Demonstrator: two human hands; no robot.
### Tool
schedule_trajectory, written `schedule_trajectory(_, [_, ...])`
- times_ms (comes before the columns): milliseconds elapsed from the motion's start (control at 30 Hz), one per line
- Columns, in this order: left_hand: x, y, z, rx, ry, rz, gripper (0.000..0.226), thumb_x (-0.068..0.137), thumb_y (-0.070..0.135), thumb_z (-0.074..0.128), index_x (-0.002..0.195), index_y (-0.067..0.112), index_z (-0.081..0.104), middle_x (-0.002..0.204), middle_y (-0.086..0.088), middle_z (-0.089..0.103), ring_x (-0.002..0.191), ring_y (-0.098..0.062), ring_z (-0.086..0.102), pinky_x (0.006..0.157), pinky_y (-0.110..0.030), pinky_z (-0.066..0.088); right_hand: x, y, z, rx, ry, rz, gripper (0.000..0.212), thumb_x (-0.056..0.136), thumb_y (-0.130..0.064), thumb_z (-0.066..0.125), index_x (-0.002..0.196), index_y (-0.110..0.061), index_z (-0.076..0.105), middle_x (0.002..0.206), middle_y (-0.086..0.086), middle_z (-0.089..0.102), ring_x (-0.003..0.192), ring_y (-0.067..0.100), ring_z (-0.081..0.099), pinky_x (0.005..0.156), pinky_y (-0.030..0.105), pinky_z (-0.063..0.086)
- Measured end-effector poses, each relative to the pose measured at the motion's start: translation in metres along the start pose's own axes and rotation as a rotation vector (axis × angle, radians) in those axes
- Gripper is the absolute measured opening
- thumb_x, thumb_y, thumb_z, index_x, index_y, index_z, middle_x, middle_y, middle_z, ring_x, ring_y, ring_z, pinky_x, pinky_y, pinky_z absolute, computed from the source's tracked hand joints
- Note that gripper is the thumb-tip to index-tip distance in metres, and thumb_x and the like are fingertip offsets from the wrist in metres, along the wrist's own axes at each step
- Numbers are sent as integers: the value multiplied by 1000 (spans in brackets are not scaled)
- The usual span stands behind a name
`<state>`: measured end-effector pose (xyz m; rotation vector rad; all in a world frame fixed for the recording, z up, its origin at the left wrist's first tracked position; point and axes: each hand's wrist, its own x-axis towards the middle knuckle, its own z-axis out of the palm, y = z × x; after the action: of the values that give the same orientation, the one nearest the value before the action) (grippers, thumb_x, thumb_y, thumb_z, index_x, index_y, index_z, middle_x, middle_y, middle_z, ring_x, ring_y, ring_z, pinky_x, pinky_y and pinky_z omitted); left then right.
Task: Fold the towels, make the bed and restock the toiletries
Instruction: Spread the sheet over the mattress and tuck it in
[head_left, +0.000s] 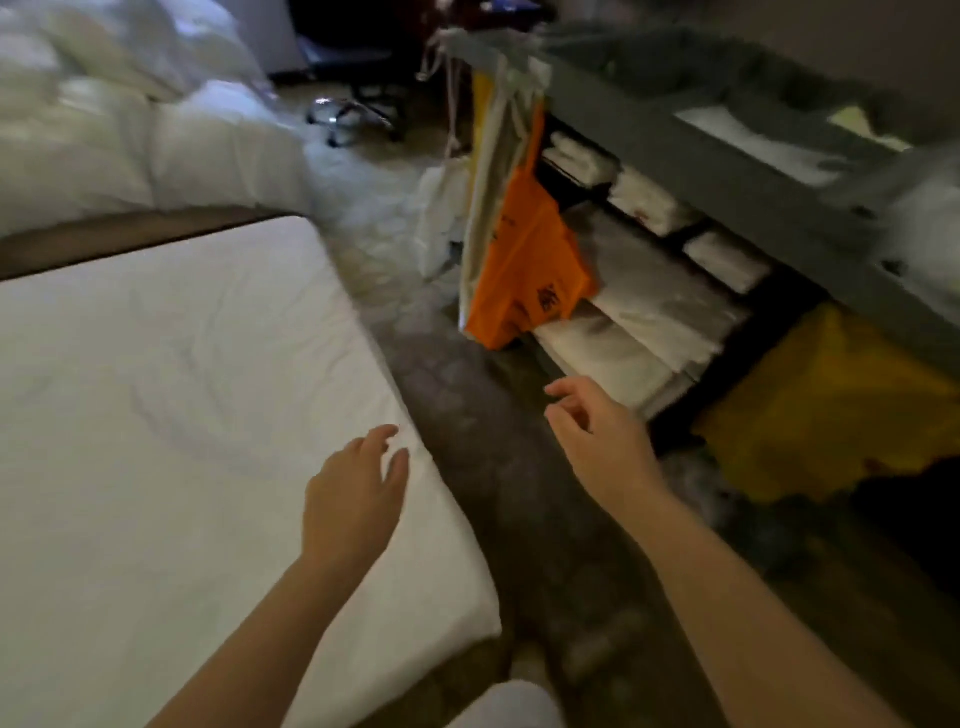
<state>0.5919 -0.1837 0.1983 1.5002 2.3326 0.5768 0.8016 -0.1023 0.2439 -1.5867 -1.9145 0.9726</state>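
While the fingers of the right hand are loosely curled and apart, holding nothing, they point toward the stack of folded sheets on the lower shelf of the grey cart, near it but not touching. The left hand hangs above the near edge of the mattress, its fingers relaxed, slightly spread and empty too. The mattress has only a smooth white cover; no top sheet, blanket or pillows lie on it, and a bunched duvet sits beyond it, at the upper left. So bed-making looks barely begun, and fresh linen is probably the next thing to fetch. Small folded towels line the cart's shelf above, behind a hanging orange bag. Toiletries are not in view, so that restocking looks not yet done.
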Motion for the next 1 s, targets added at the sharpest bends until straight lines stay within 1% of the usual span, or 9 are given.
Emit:
schedule_trajectory(100, [64,1,23,-54,118,-183,36,97,34,44,130,21,52,120,-6,63,107,-26,59,89,-40,46,94,0,-2,-34,-100,-135,20,97,-26,49,116,-26,55,80,-16,56,72,-2,52,59,14,35])
schedule_trajectory(233, [169,46,54,-111,143,-286,38,98,34,41,132,19,51,124,-8,61,110,-28,57,90,-42,46,218,7,-32,-103,-160,-227,15,97,-27,50,110,-31,54,83,-17,56,72,-3,52,55,11,37])
schedule_trajectory(367, [284,117,47,-132,175,-227,39,97,36,41,132,20,50,124,-8,60,111,-28,56,91,-42,47,335,-2,-61,-89,-211,-205,13,97,-27,49,107,-35,51,87,-21,54,79,2,53,63,20,42])
schedule_trajectory(467, [366,133,27,-131,213,-222,41,97,37,42,134,21,49,126,-7,59,113,-27,55,93,-42,45,413,-17,-58,-41,-259,-200,15,96,-27,50,109,-33,53,88,-21,55,86,9,58,75,36,53])
schedule_trajectory(600, [464,105,-5,-83,364,-348,40,99,36,40,136,23,47,130,-4,57,114,-23,55,97,-39,46,538,-55,-7,-30,-306,-347,16,94,-24,53,109,-29,57,82,-15,55,83,10,55,74,27,43])
schedule_trajectory(700, [517,74,-24,-41,440,-502,39,99,37,40,135,23,47,131,-3,57,115,-21,55,99,-39,45,624,-109,51,-2,-414,-492,13,94,-24,54,105,-30,56,77,-15,53,77,10,51,69,24,36])
schedule_trajectory(800, [561,42,-52,7,487,-653,40,98,39,40,136,24,47,133,-1,56,117,-20,55,100,-39,45,689,-180,102,41,-520,-608,16,94,-24,53,109,-26,59,83,-9,56,77,13,54,66,24,38])
schedule_trajectory(900, [587,-5,-86,62,568,-810,39,98,36,44,134,22,49,129,-4,59,114,-22,57,96,-40,46,736,-249,158,63,-663,-698,13,95,-26,51,106,-28,56,85,-10,58,75,9,55,60,14,42])
schedule_trajectory(1000, [620,-66,-115,64,679,-929,38,97,32,47,132,19,51,123,-8,62,111,-25,57,91,-39,44,786,-304,222,47,-698,-819,19,93,-31,52,110,-29,60,93,-8,63,87,19,60,79,35,51])
